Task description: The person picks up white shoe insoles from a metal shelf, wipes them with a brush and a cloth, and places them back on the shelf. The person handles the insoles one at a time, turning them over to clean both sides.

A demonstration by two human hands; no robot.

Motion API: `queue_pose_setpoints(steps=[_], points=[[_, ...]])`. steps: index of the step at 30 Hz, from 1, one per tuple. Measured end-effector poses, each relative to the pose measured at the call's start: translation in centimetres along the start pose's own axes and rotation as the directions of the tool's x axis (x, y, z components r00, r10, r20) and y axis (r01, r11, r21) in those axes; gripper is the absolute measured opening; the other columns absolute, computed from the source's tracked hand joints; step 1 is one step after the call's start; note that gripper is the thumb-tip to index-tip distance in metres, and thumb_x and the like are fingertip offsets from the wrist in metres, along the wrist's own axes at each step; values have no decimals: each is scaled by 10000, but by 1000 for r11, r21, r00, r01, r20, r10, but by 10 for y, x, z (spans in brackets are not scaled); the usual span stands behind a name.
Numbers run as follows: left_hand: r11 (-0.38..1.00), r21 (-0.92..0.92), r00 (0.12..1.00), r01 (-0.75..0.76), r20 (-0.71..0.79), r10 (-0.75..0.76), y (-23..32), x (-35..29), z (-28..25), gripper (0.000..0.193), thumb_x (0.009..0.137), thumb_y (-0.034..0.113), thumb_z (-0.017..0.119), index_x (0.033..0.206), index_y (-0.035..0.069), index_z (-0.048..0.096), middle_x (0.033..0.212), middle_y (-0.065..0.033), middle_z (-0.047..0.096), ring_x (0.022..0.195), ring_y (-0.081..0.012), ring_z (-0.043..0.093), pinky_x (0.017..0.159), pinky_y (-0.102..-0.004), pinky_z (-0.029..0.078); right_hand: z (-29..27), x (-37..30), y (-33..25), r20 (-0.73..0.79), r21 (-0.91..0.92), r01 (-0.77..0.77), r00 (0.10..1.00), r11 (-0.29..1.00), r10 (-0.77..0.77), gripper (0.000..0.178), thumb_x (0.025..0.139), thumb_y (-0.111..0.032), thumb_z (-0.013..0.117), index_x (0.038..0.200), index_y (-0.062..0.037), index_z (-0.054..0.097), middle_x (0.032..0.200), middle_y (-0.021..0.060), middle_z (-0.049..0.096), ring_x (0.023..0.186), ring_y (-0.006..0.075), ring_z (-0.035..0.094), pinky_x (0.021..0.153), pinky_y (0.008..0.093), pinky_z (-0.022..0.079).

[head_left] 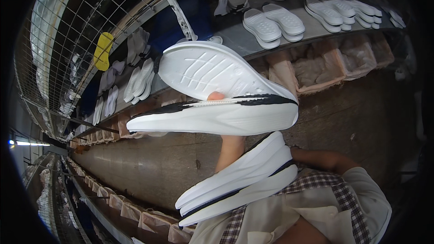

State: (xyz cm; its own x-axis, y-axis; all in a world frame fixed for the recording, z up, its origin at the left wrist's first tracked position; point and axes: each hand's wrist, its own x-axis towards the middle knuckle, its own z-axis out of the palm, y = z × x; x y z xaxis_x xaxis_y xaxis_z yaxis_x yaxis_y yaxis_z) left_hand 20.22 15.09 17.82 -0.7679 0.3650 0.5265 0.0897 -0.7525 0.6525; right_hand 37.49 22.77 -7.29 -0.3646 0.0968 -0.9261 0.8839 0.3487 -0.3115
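Observation:
A white shoe sole (208,70) with its grooved face showing lies against a second shoe sole (217,122), seen side-on, with black along its edge. My left hand (216,96) is closed on this pair. Only its thumb tip shows between the two soles, and its wrist comes out below them. Nearer my body is a stack of white-and-black shoe soles (235,180), tilted in the air. My right forearm (325,159) runs in from the right and ends at the stack's upper end. The right hand's fingers are hidden behind these soles.
A grey shelf (230,45) carries several paired white soles (273,25) across the far side. Pink-lined bins (316,72) stand beneath it. A yellow sole (103,51) hangs by wire mesh (49,63) at the left. More lined bins (158,221) line the lower left, across the brown floor (149,158).

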Motion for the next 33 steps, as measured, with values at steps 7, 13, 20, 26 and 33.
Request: queue_pose_setpoints(steps=[7,13,20,26,33], points=[[998,66,999,-6,-32,8,-5,-2,-6,401,956,328,506,1279,110,411,1236,-64,458,1141,-160,446,984,-346,394,-9,-18,0,-54,-333,351,920,875,-389,371,871,-314,482,1018,-39,682,1014,205,666,906,305,663,801,418,519],[993,118,998,-20,-53,27,-5,-2,-2,493,932,379,503,1329,113,383,1288,-89,463,1142,-173,485,958,-334,432,-30,-80,-10,-51,-728,273,893,629,-447,313,833,-284,561,990,-49,697,1003,157,681,926,298,666,762,439,526],[989,-112,994,93,-50,-99,1,9,0,521,921,395,508,1330,98,383,1282,-105,477,1107,-184,520,924,-329,460,-132,-201,20,-734,-503,161,438,849,-518,157,830,-187,618,829,-50,697,781,121,654,763,295,634,653,384,504],[941,-264,977,212,38,-210,-8,14,15,507,922,386,513,1317,93,390,1263,-106,483,1087,-183,526,912,-330,465,-135,-302,-13,-523,-790,582,-477,193,-706,207,723,-67,722,928,-81,701,808,25,567,656,196,566,556,299,448],[889,-338,950,310,137,-280,-11,13,24,490,923,375,518,1301,87,399,1241,-108,491,1062,-181,534,898,-332,472,-119,-333,-61,-249,-960,267,-651,91,-717,298,633,-103,731,930,-129,733,826,5,582,538,133,484,428,237,372]])
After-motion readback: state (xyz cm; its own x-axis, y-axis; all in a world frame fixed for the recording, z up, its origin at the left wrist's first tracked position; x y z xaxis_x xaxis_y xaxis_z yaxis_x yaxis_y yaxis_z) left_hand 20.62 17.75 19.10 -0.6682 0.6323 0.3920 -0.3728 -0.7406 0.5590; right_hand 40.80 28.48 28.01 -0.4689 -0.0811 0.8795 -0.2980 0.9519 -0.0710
